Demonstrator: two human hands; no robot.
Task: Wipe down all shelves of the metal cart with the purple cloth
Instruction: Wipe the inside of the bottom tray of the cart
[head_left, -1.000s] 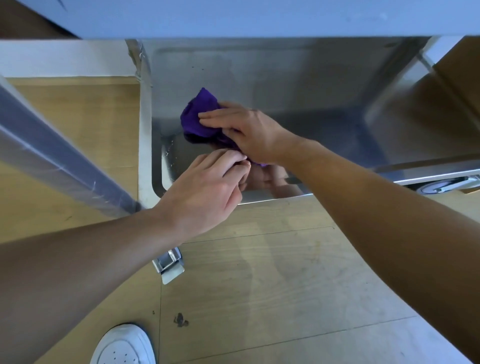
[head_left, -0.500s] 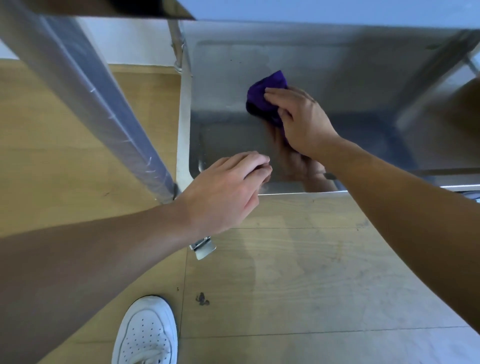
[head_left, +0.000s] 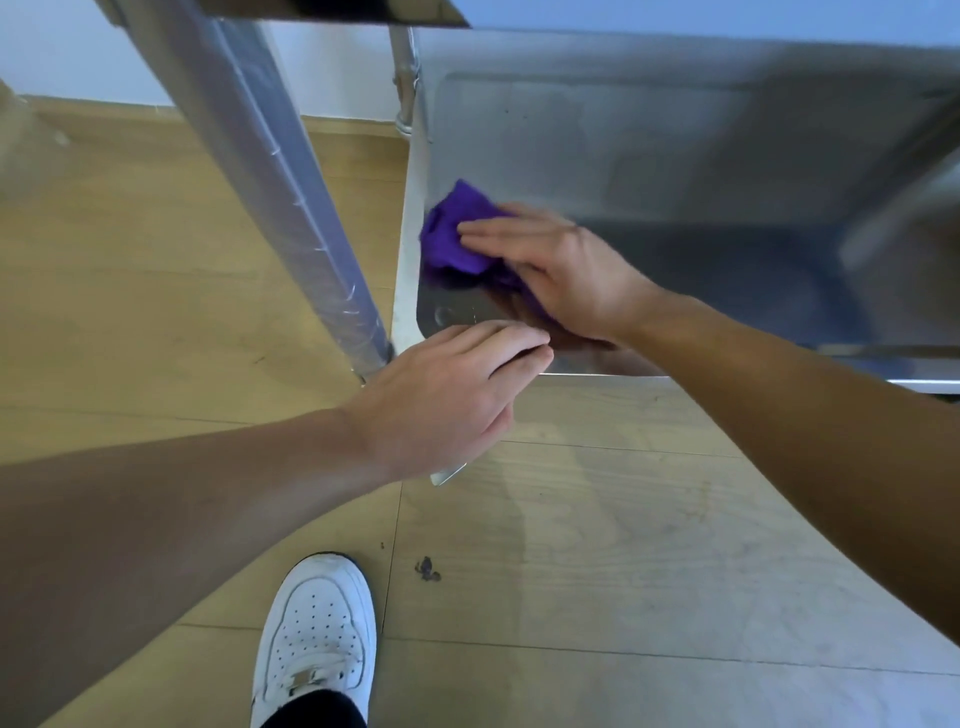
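Crumpled purple cloth (head_left: 454, 234), pressed under my flat right hand (head_left: 566, 275), just reached the shiny steel shelf (head_left: 675, 156) corner beyond my rim-clutching left hand (head_left: 447, 395), so that corner's covered.

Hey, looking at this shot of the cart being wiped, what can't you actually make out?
Head view only.
- purple cloth: its near part lies hidden under the right hand.
- left hand: fingertips curl out of sight at the shelf rim, so any grip is unclear.
- upper shelf: only an edge shows; the frame's top cuts it off.
- shelf's right end: cut off by the right edge.
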